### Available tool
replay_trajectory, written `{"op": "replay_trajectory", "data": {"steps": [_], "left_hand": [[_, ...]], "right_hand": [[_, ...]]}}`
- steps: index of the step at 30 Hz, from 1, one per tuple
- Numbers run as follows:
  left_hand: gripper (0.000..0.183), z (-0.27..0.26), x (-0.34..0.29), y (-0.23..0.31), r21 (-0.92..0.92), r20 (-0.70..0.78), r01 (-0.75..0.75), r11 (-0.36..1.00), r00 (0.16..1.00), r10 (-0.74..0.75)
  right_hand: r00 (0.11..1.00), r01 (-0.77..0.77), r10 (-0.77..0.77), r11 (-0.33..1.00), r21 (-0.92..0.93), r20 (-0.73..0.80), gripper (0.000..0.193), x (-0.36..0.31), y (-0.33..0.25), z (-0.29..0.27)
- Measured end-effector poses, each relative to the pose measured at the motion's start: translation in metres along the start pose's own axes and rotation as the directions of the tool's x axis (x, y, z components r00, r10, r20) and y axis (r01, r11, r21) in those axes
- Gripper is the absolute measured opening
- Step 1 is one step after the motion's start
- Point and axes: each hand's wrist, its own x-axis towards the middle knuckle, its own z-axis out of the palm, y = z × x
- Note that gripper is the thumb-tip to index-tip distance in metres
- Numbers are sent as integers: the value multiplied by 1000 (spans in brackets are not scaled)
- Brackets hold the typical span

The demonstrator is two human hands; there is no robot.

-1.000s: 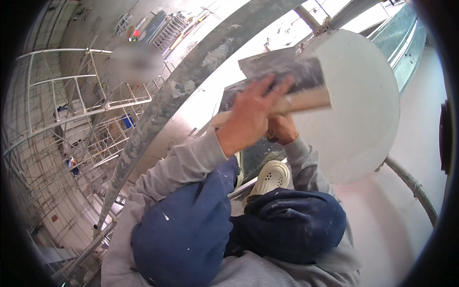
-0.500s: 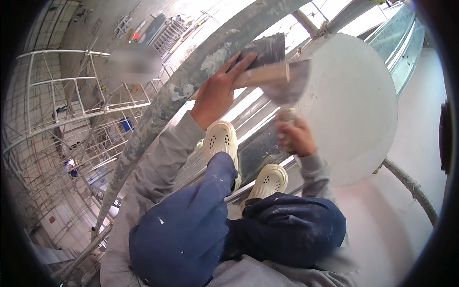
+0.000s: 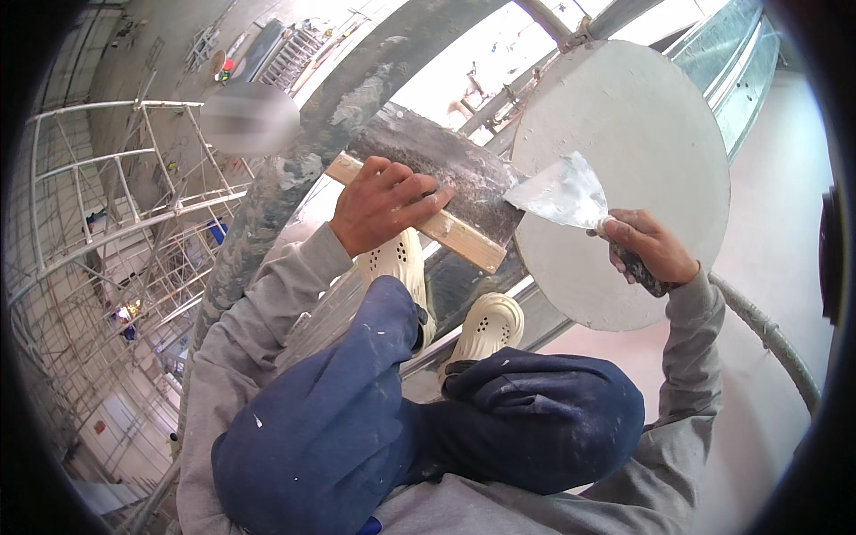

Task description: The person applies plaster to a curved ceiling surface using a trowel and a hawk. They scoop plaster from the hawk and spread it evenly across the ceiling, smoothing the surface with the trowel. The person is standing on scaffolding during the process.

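Note:
My left hand [image 3: 383, 203] is closed around the wooden handle bar of a plastering trowel [image 3: 446, 160], whose wide dark blade is smeared with pale plaster. The blade lies roughly level, its far left part over a mottled grey pipe. In my right hand [image 3: 655, 245] is a putty knife [image 3: 563, 192], gripped by its dark, stained handle. Its broad, whitened blade points left, and its edge meets or overlaps the trowel blade's right end. Behind the knife is a round, pale grey disc-shaped panel [image 3: 637, 134].
The thick plaster-spotted pipe [image 3: 357, 98] curves up on the left. Beyond it, far below, white scaffolding frames [image 3: 134, 214] stand over a floor with ladders [image 3: 299, 55]. A thinner pipe [image 3: 771, 339] bends at the right. My cream clogs [image 3: 489, 328] rest on a narrow metal platform.
The trowel has turned from tilted to flatter, its wide face now showing. My right hand has swung right and lower, and the putty knife's blade now points left instead of up.

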Motion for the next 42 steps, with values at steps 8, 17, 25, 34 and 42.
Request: {"op": "replay_trajectory", "data": {"steps": [8, 17, 25, 34, 42], "left_hand": [[18, -7, 6, 17, -99, 14, -109, 989, 994, 111], [24, -8, -12, 22, -124, -20, -6, 992, 1000, 4], [24, -14, -22, 13, -111, -81, 63, 992, 994, -72], [28, -14, -13, 16, -143, -226, 4, 990, 974, -37], [27, -21, -4, 33, -204, -200, -102, 974, 978, 61]], "right_hand": [[996, 27, 14, 897, -441, 90, 37, 88, -47, 11], [965, 75, -171, 905, -418, -198, 37, 183, -40, 35], [980, 169, -176, 982, 80, 89, 31, 111, -30, 1], [726, -202, -151, 886, 418, 671, 51, 72, 15, -12], [783, -90, -463, 576, 813, 415, 54, 135, 6, 19]]}}
